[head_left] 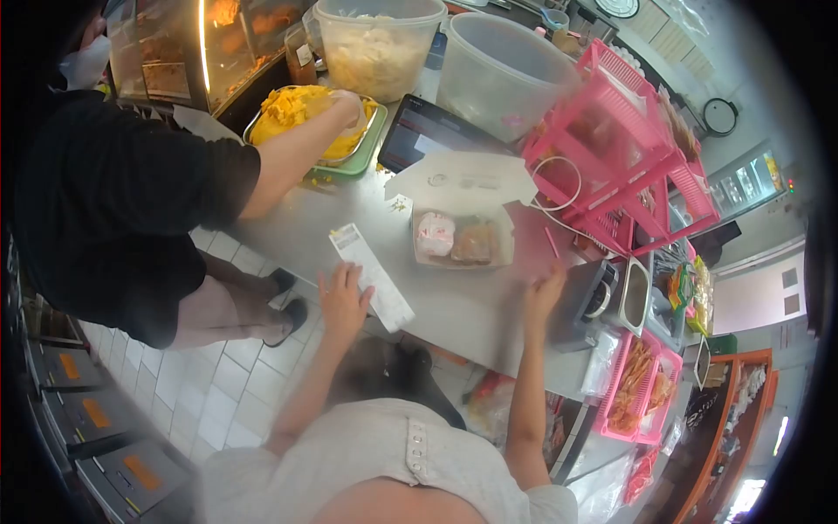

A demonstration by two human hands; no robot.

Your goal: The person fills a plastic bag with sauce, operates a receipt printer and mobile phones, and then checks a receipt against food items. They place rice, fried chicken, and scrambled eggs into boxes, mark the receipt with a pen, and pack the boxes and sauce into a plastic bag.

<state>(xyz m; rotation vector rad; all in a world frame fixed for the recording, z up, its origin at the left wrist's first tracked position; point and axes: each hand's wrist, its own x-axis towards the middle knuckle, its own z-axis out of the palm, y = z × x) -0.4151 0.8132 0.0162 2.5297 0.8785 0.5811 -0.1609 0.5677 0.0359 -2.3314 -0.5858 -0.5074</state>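
My left hand (345,301) lies with spread fingers at the edge of a long white printed paper slip (374,278) on the steel counter. My right hand (545,293) is over the counter to the right, its fingers blurred and bent. Just beyond its fingertips is a thin pink stick (552,243). Between and beyond my hands stands a white takeaway box (463,183) with its lid up. Inside it sit a round white paper-wrapped item (435,234) and a brownish packed item (474,244).
A co-worker's hand (345,113) reaches into a tray of yellow food (292,109). Behind the box are a tablet (428,131) and large plastic tubs (493,74). A pink rack (602,131) and a dark machine (580,301) stand at right.
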